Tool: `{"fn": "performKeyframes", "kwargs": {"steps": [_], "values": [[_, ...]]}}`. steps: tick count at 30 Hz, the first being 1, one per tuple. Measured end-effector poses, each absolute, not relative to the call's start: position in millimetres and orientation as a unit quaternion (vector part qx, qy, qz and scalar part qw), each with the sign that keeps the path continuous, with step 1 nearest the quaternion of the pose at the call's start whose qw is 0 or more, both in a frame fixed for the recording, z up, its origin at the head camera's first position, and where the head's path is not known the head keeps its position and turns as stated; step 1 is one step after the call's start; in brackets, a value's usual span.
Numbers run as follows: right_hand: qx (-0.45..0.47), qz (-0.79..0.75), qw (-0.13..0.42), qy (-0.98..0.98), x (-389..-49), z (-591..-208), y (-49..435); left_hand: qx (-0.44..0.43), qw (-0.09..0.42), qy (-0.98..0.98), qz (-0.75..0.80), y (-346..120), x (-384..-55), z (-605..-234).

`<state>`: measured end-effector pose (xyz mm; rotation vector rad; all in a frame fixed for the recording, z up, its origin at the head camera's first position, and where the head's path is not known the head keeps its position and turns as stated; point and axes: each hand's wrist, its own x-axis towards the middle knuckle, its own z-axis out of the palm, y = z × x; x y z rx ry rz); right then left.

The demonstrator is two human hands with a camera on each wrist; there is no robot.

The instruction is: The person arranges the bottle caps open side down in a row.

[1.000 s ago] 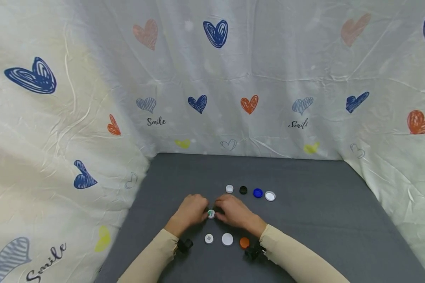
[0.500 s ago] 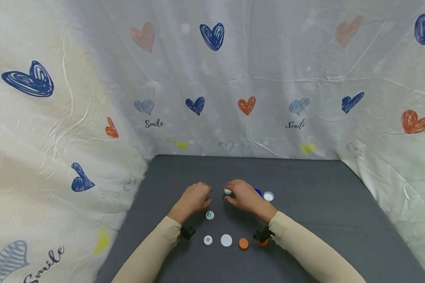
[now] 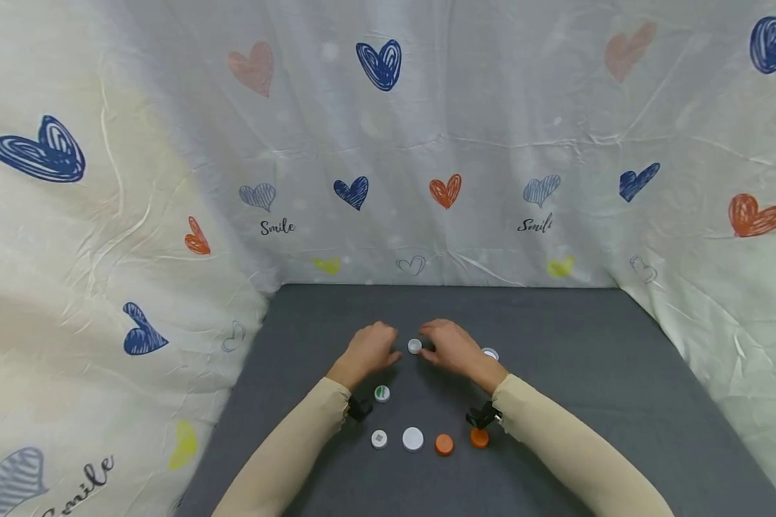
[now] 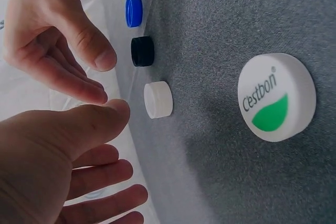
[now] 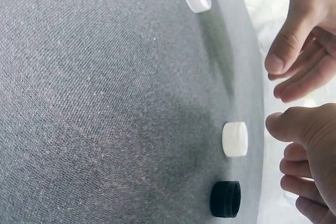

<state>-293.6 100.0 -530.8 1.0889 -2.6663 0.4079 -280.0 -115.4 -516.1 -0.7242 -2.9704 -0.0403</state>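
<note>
In the head view, a plain white bottle cap (image 3: 414, 346) lies between my left hand (image 3: 369, 350) and my right hand (image 3: 455, 349). Both hands hover over the cloth with loosely bent fingers, and neither holds anything. The left wrist view shows the thumbs and fingertips facing each other just above the white cap. Beside that cap stand a black cap (image 4: 143, 51) and a blue cap (image 4: 134, 11), both covered by the right hand in the head view. Nearer the body lies a white cap with green print (image 3: 382, 393), reading "C'estbon" in the left wrist view.
A front row holds a small white cap with a grey mark (image 3: 379, 439), a larger white cap (image 3: 412, 439), an orange cap (image 3: 444, 444) and another orange cap (image 3: 479, 437) near the right wrist camera. A white-rimmed cap (image 3: 491, 353) shows past the right hand. Grey cloth (image 3: 556, 345) covers the table.
Both hands have left the green-printed cap, which stays on the cloth, and moved forward to the far row. The right hand now covers the black and blue caps in the head view.
</note>
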Motion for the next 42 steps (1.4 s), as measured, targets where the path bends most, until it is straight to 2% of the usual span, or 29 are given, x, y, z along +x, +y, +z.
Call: {"fn": "performKeyframes", "kwargs": {"steps": [18, 33, 42], "values": [[0.351, 0.135, 0.085, -0.923, -307, -546, 98, -0.227, -0.012, -0.974, -0.026, -99, -301, -525], [0.340, 0.133, 0.071, -0.928, -313, -559, 93, -0.214, -0.027, -0.976, -0.036, -97, -308, -537], [0.329, 0.135, 0.066, -0.932, -313, -563, 90, -0.221, -0.019, -0.974, -0.042, -94, -314, -541]]}}
